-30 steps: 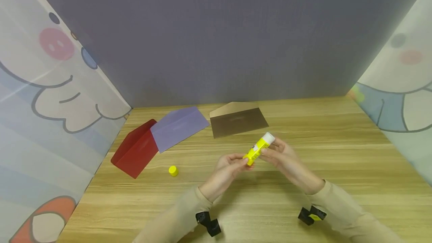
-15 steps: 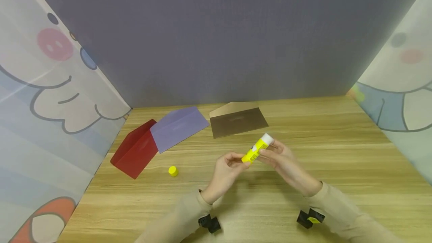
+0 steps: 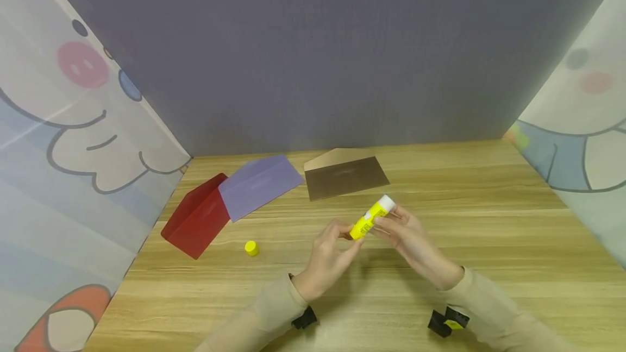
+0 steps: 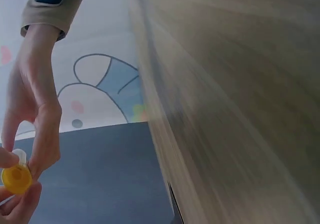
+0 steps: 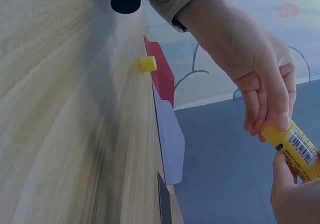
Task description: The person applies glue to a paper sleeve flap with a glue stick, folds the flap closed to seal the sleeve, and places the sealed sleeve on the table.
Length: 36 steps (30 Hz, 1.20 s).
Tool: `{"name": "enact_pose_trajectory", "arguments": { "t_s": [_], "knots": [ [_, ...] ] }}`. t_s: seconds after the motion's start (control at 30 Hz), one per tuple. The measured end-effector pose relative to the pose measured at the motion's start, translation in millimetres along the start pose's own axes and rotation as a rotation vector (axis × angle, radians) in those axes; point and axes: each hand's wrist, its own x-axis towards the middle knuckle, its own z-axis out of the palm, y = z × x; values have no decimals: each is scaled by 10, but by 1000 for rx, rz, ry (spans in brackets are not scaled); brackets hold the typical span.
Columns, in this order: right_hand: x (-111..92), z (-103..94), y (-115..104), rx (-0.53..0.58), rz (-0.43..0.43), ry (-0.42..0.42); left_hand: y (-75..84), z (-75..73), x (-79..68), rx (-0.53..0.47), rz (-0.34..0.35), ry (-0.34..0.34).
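Observation:
A yellow glue stick (image 3: 368, 222) with a white end is held tilted above the table, between both hands. My left hand (image 3: 324, 259) pinches its lower yellow end with thumb and fingers. Farther up the barrel, my right hand (image 3: 415, 243) grips it between thumb and fingers, the white end pointing up and away. The right wrist view shows a barcode on the glue stick (image 5: 301, 151) and the left fingers on its base. In the left wrist view the round yellow base (image 4: 17, 179) faces the camera. A yellow cap (image 3: 251, 248) stands on the table left of my left hand.
Three envelopes with raised flaps lie toward the back: a red one (image 3: 202, 224), a purple one (image 3: 261, 186) touching it, and a brown one (image 3: 347, 178). A grey panel (image 3: 332, 69) rises behind the wooden table (image 3: 489, 205). Cartoon-printed sheets (image 3: 122, 140) flank both sides.
My left hand has turned at the wrist, with its fingers shifting round the glue stick's lower end. The glue stick has dropped slightly toward me. Cap and envelopes stay put.

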Motion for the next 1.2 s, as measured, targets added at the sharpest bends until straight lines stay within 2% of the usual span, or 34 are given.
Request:
{"name": "enact_pose_trajectory", "arguments": {
  "t_s": [0.03,0.1,0.2,0.27,0.37,0.43,0.47,0.53,0.63,0.9,1.03,1.2],
  "knots": [
    [0,0,0,-1,2,1,-1,2,0,28,22,3],
    [1,0,-1,-4,3,5,6,11,-7,40,9,4],
    [1,-1,-7,-5,3,15,22,27,-13,-29,-99,-12],
    [0,-1,-13,-6,5,21,42,27,-7,-157,-253,-40],
    [-1,-2,-25,-2,6,21,75,1,30,-422,-563,-72],
    [-2,-3,-35,4,5,14,87,-22,65,-608,-760,-65],
    [-2,-5,-39,5,1,10,89,-35,84,-690,-839,-56],
    [-2,-8,-47,12,-3,0,79,-52,110,-826,-936,-42],
    [-2,-13,-53,16,-8,-13,56,-64,130,-975,-1008,-31],
    [2,-27,-44,35,-12,-38,2,-71,155,-1254,-1195,-44],
    [5,-33,-38,37,-9,-49,-23,-79,154,-1306,-1235,-75],
    [13,-42,-27,23,-8,-62,-36,-91,149,-1273,-1234,-95]
  ]
}}
